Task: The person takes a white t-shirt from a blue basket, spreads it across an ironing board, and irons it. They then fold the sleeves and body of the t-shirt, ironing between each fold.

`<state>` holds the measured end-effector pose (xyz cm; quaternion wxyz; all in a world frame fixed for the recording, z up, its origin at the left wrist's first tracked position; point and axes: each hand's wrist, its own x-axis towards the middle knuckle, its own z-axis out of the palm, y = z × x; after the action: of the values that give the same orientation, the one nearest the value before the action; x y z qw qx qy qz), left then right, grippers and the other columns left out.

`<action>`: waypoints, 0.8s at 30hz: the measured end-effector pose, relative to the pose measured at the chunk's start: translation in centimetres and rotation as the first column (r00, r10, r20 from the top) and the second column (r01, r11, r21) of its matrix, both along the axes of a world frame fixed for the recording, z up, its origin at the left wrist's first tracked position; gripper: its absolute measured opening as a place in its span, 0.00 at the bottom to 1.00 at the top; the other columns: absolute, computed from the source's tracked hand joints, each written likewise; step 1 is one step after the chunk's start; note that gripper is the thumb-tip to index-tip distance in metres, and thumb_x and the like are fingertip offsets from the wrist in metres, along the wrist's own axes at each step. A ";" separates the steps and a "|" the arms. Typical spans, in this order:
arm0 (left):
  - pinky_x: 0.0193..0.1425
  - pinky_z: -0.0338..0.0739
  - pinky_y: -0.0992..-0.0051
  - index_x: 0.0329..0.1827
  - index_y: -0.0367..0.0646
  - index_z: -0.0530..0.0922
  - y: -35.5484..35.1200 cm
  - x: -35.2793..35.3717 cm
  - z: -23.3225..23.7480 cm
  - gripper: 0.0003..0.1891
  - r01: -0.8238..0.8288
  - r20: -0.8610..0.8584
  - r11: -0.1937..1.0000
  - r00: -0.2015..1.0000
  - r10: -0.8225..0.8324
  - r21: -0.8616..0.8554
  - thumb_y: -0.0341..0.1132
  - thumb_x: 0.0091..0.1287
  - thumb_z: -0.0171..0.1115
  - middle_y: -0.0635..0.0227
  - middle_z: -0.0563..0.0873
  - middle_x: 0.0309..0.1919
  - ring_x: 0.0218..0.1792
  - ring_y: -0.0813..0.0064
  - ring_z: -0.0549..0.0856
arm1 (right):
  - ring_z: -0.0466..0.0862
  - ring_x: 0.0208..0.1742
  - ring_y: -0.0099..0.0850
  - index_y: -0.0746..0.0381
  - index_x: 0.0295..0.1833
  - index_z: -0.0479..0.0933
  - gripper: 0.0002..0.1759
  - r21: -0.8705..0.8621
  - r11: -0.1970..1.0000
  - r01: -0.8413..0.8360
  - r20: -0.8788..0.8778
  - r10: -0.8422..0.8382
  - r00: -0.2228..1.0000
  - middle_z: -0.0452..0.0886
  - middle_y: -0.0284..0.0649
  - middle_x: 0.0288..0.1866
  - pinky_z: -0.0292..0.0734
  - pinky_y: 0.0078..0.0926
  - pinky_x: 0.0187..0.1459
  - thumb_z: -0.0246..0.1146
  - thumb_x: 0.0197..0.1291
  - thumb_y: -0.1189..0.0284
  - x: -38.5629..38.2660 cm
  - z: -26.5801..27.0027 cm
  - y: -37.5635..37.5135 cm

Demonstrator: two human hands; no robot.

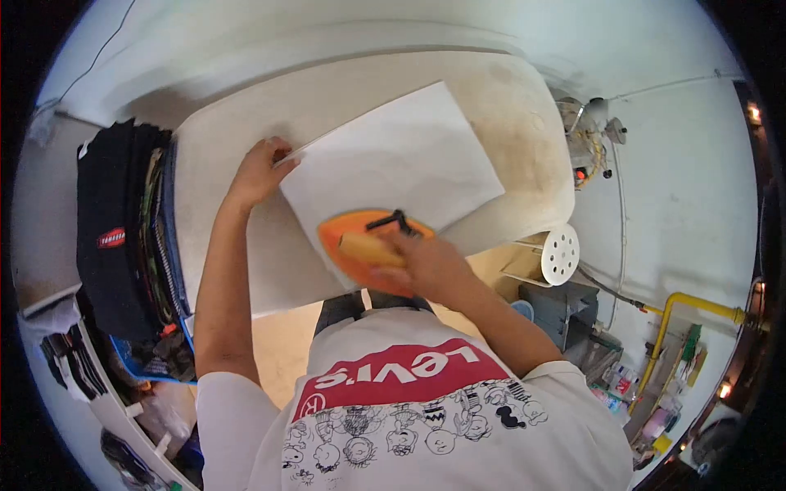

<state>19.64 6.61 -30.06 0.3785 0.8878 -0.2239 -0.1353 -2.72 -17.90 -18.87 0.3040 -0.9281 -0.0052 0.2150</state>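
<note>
A folded white cloth lies flat and slanted on the padded ironing board. My left hand is at its upper left corner, the thumb on the edge and the fingers curled at the corner. In my right hand is an orange iron, gripped by its yellow handle. The iron is over the cloth's near edge, toward my body, its pointed end facing left. A black part stands up on the iron beside my fingers. My right hand is slightly blurred.
Dark folded clothes are stacked at the board's left, above a blue basket. On the right are metal fittings, a round white perforated disc, a yellow pipe and grey bins. A wall borders the board's far side.
</note>
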 end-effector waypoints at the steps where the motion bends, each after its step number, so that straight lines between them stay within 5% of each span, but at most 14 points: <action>1: 0.51 0.77 0.65 0.46 0.35 0.80 -0.6 0.1 0.5 0.15 0.014 0.001 1.000 1.000 -0.014 -0.005 0.37 0.62 0.68 0.53 0.84 0.44 0.45 0.59 0.84 | 0.84 0.41 0.54 0.56 0.59 0.75 0.29 0.004 0.997 0.076 0.223 -0.075 0.972 0.85 0.50 0.37 0.79 0.45 0.44 0.61 0.62 0.46 0.1 -1.5 -2.0; 3: 0.52 0.77 0.65 0.45 0.36 0.80 -1.3 0.2 1.4 0.15 0.017 -0.038 0.984 0.999 -0.011 0.176 0.36 0.59 0.69 0.52 0.83 0.44 0.45 0.56 0.83 | 0.85 0.42 0.52 0.57 0.59 0.76 0.27 -0.132 0.947 0.294 0.160 -0.273 0.949 0.84 0.52 0.37 0.79 0.44 0.44 0.61 0.64 0.49 1.4 -2.5 -7.6; 4: 0.52 0.77 0.65 0.45 0.36 0.80 -1.5 0.2 1.3 0.15 0.027 -0.036 0.983 0.999 -0.021 0.180 0.36 0.59 0.69 0.52 0.83 0.44 0.45 0.56 0.83 | 0.85 0.42 0.50 0.58 0.59 0.76 0.28 -0.001 0.915 0.403 0.081 -0.401 0.912 0.85 0.52 0.38 0.78 0.44 0.44 0.62 0.64 0.49 2.4 -2.3 -11.2; 6: 0.52 0.76 0.64 0.43 0.37 0.79 -1.8 0.0 1.1 0.14 0.025 0.003 0.970 1.000 -0.026 0.244 0.35 0.58 0.69 0.53 0.83 0.42 0.44 0.57 0.84 | 0.85 0.35 0.45 0.66 0.53 0.77 0.32 -0.151 0.780 0.607 0.192 -0.579 0.792 0.83 0.52 0.32 0.77 0.37 0.38 0.61 0.63 0.46 4.6 -2.5 -17.2; 8: 0.50 0.76 0.65 0.41 0.37 0.78 -2.0 -0.3 1.4 0.12 0.034 0.054 0.972 0.997 -0.048 0.234 0.33 0.59 0.69 0.54 0.83 0.39 0.42 0.57 0.83 | 0.81 0.27 0.46 0.67 0.51 0.77 0.32 0.062 0.684 0.726 0.011 -0.728 0.685 0.80 0.45 0.24 0.77 0.38 0.37 0.61 0.63 0.45 5.6 -2.7 -24.1; 10: 0.49 0.76 0.67 0.39 0.37 0.77 -2.7 -1.2 3.0 0.10 0.042 0.110 0.973 0.992 -0.068 0.229 0.31 0.59 0.68 0.56 0.83 0.37 0.39 0.57 0.82 | 0.80 0.34 0.46 0.65 0.57 0.76 0.30 0.009 0.697 0.717 -0.004 -0.717 0.697 0.79 0.44 0.32 0.77 0.42 0.43 0.64 0.62 0.50 6.2 -2.5 -27.7; 11: 0.48 0.75 0.68 0.38 0.37 0.75 -3.3 -2.1 4.3 0.09 0.029 0.023 0.998 0.999 -0.031 0.064 0.28 0.60 0.66 0.57 0.82 0.35 0.37 0.58 0.81 | 0.80 0.34 0.46 0.65 0.57 0.76 0.30 0.020 0.702 0.712 -0.006 -0.712 0.702 0.79 0.44 0.32 0.77 0.42 0.43 0.64 0.62 0.50 6.6 -2.9 -28.0; 12: 0.46 0.74 0.70 0.36 0.37 0.74 -4.1 -3.2 6.2 0.07 -0.004 -0.067 0.995 0.998 -0.003 -0.102 0.26 0.60 0.65 0.58 0.80 0.33 0.35 0.59 0.79 | 0.79 0.45 0.45 0.61 0.61 0.74 0.29 -0.206 0.762 0.614 0.436 -0.491 0.754 0.78 0.48 0.45 0.75 0.42 0.49 0.67 0.59 0.56 7.3 -3.4 -28.3; 13: 0.46 0.74 0.70 0.36 0.37 0.74 -4.9 -4.3 8.6 0.07 -0.018 -0.063 0.996 0.998 0.012 -0.092 0.26 0.60 0.65 0.58 0.80 0.33 0.35 0.59 0.79 | 0.77 0.56 0.44 0.57 0.64 0.73 0.31 -0.440 0.696 0.568 0.727 -0.095 0.680 0.76 0.52 0.58 0.73 0.43 0.56 0.70 0.55 0.62 7.9 -3.8 -28.5; 15: 0.45 0.71 0.76 0.37 0.38 0.73 -6.1 -6.6 13.7 0.07 0.079 -0.087 0.997 0.993 -0.081 -0.025 0.20 0.60 0.63 0.64 0.79 0.33 0.37 0.69 0.79 | 0.65 0.69 0.47 0.50 0.69 0.69 0.38 -0.237 0.851 0.468 0.751 -0.145 0.645 0.64 0.50 0.71 0.64 0.49 0.66 0.71 0.50 0.68 11.2 -2.3 -24.6; 18: 0.43 0.72 0.75 0.38 0.37 0.74 -6.3 -9.2 18.0 0.09 0.171 0.040 0.985 0.985 -0.171 0.005 0.20 0.59 0.64 0.63 0.81 0.33 0.36 0.69 0.80 | 0.70 0.66 0.50 0.52 0.67 0.72 0.33 -0.283 0.942 0.182 0.785 0.119 0.607 0.69 0.45 0.68 0.66 0.47 0.66 0.69 0.52 0.71 16.5 -3.3 -20.3; 20: 0.44 0.72 0.75 0.39 0.37 0.75 -5.3 -10.1 19.5 0.09 0.170 0.139 0.985 0.976 -0.166 -0.016 0.20 0.58 0.65 0.61 0.82 0.35 0.37 0.68 0.80 | 0.68 0.69 0.44 0.54 0.61 0.76 0.28 -0.365 0.922 -0.130 0.526 0.319 0.789 0.71 0.41 0.68 0.64 0.47 0.68 0.70 0.50 0.70 19.7 -4.0 -19.7; 21: 0.44 0.72 0.75 0.39 0.37 0.75 -4.6 -10.4 20.4 0.09 0.116 0.210 0.992 0.970 -0.122 0.038 0.20 0.58 0.65 0.61 0.82 0.35 0.37 0.69 0.80 | 0.68 0.69 0.44 0.54 0.61 0.76 0.28 -0.362 0.920 -0.152 0.532 0.337 0.777 0.71 0.41 0.68 0.64 0.47 0.68 0.70 0.50 0.70 20.6 -3.3 -20.1; 24: 0.46 0.71 0.78 0.41 0.37 0.75 -0.9 -11.3 20.8 0.10 -0.139 0.256 0.990 0.958 0.130 0.017 0.17 0.58 0.61 0.63 0.81 0.37 0.39 0.71 0.80 | 0.79 0.57 0.37 0.61 0.49 0.78 0.20 0.119 0.938 -0.325 0.379 0.259 0.888 0.83 0.39 0.49 0.70 0.37 0.64 0.71 0.49 0.69 21.8 2.6 -22.0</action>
<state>8.30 5.67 -9.24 0.3395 0.9175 -0.2074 0.0019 19.06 -39.86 -16.23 0.3441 -0.9089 -0.2195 0.0849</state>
